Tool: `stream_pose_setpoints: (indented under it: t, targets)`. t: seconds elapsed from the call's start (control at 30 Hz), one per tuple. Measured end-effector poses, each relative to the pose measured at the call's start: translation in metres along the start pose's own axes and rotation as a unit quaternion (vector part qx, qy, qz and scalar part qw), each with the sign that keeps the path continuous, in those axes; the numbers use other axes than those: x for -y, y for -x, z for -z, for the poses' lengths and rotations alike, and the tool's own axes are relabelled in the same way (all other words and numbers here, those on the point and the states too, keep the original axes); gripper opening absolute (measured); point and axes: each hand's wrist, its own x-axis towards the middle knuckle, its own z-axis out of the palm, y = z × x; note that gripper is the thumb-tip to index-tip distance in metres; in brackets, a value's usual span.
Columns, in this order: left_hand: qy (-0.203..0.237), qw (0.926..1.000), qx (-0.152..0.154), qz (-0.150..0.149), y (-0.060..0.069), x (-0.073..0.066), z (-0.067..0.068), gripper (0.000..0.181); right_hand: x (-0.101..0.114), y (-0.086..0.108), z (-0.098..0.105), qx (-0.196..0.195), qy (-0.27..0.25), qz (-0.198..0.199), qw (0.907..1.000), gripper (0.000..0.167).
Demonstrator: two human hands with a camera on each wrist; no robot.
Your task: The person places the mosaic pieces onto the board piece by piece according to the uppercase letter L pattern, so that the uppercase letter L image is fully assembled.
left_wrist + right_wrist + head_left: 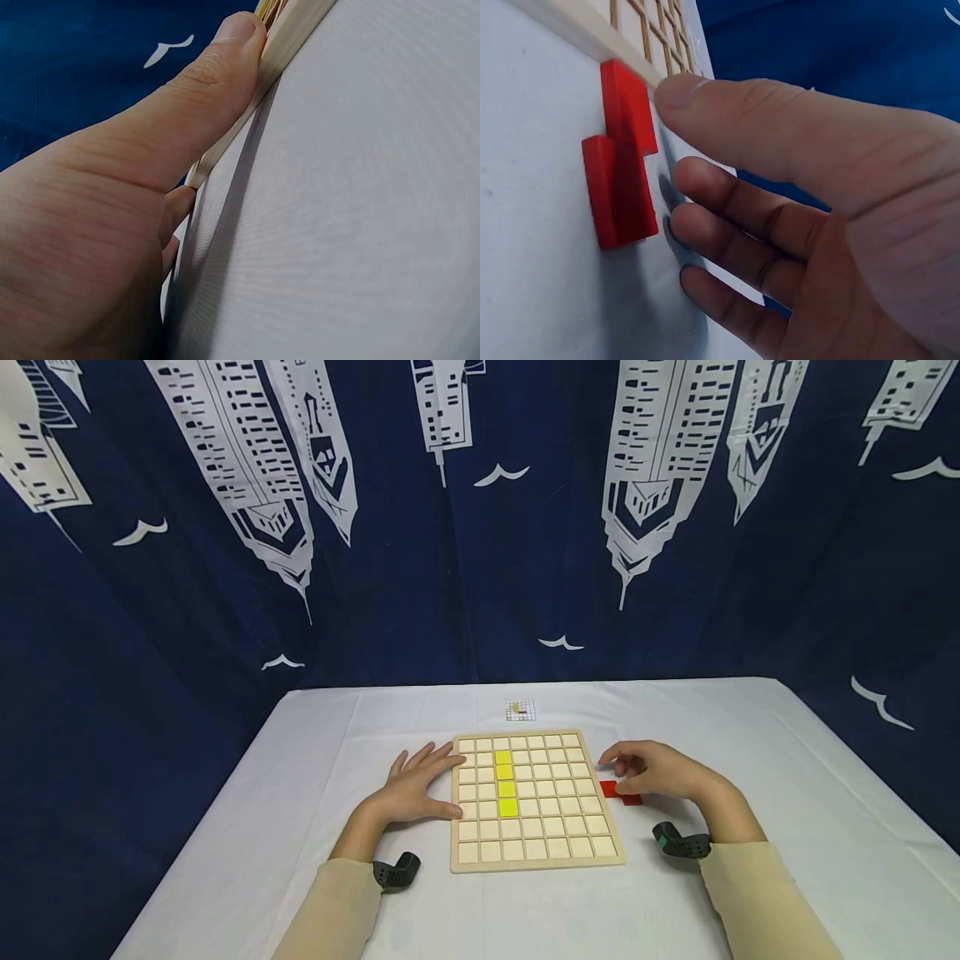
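Note:
A wooden grid board (536, 866) lies flat on the table, with several yellow tiles (507, 789) lined up in one of its columns. My left hand (411, 791) has its fingers spread at the board's left edge, and its thumb (217, 71) touches that edge. Two red tiles (622, 191) lie on the cloth beside the board's right edge, touching each other. Over them hovers my right hand (663, 770), fingers loosely bent and thumb apart from the fingertips. Nothing shows between them in the right wrist view.
A small card (521, 710) printed with a grid and coloured cells lies behind the board. White cloth (300, 777) covers the table. A dark blue curtain (465, 568) with printed buildings hangs behind it. Each wrist wears a black device (397, 871).

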Motion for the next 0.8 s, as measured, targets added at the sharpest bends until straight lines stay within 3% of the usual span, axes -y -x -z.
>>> stream_pose_setpoints:
  t: [0.2,0.43,0.8]
  targets:
    - [-0.001,1.0,0.001,0.0,0.0,-0.001,0.0,0.092,-0.007,0.0,-0.002,0.024,0.0,-0.002,0.9997,0.035]
    - [-0.002,1.0,0.001,-0.003,-0.001,-0.001,0.001,0.092,-0.007,0.001,-0.005,0.031,0.001,0.032,0.999,0.034]
    - [-0.002,1.0,0.0,0.002,0.001,-0.002,0.001,0.091,-0.004,-0.004,-0.011,0.015,0.009,0.001,0.9999,0.026]
